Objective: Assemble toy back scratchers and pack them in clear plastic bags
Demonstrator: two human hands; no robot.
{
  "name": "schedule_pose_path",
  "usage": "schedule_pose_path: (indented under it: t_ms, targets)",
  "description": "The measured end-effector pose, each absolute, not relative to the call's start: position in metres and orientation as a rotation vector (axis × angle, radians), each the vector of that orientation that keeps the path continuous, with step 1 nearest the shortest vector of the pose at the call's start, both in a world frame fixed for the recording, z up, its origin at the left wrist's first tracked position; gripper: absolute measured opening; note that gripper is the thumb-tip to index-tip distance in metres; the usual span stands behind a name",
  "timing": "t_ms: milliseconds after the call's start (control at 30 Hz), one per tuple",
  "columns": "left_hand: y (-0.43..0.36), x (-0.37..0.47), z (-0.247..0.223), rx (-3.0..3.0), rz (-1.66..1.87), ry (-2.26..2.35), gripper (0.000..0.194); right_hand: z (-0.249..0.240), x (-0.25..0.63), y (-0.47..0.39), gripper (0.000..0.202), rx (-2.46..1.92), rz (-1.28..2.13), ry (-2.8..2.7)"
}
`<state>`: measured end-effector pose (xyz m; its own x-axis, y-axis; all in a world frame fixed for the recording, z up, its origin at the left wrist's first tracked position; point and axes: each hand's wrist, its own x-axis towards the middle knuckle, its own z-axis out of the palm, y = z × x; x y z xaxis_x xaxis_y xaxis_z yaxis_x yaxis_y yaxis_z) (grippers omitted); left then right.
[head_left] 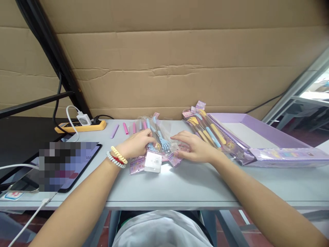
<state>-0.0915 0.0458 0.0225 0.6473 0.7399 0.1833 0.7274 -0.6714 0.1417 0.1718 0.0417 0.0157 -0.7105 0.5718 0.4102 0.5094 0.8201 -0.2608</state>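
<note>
Clear plastic packs of hand-shaped back scratchers lie between my hands on the table, with blue and yellow heads towards me. My left hand is closed, its fingers curled down at the packs' left side; its fingertips are partly hidden, so what they pinch is unclear. Opposite it, my right hand has its fingers apart and rests against the clear wrapping, thumb towards the middle. A small white square box or pad sits in front of the packs, on a purple printed card.
More packed back scratchers lie right of centre, beside a shallow purple box. Loose pink and purple tubes lie at the back left. A yellow power strip, a tablet and white cables are on the left. Cardboard stands behind.
</note>
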Motion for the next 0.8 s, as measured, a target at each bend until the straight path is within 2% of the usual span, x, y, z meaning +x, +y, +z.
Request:
schedule_pose_path:
  t_ms: [133, 233, 333, 433, 567, 733, 800]
  targets:
    - [0.045, -0.102, 0.034, 2.819, 0.577, 1.130, 0.027, 0.016, 0.180, 0.046, 0.048, -0.882, 0.081, -2.441]
    - [0.044, -0.107, 0.042, 2.701, 1.078, 1.024, 0.016, 0.015, 0.181, 0.047, 0.046, -0.891, 0.031, -2.410]
    - [0.044, -0.107, 0.045, 2.340, 1.577, 1.030, 0.006, 0.014, 0.179, 0.047, 0.045, -0.889, 0.016, -2.396]
    - [0.047, -0.104, 0.044, 1.825, 1.865, 0.972, 0.015, 0.014, 0.177, 0.046, 0.043, -0.874, -0.009, -2.384]
    - [0.047, -0.099, 0.049, 1.298, 1.974, 0.756, 0.027, 0.015, 0.173, 0.046, 0.048, -0.855, -0.138, -2.302]
    - [0.034, -0.081, 0.056, 0.938, 1.834, 0.591, 0.028, 0.013, 0.158, 0.041, 0.066, -0.821, -0.312, -2.258]
    - [0.032, -0.071, 0.051, 0.871, 1.764, 0.585, 0.028, 0.010, 0.152, 0.039, 0.065, -0.889, -0.307, -2.280]
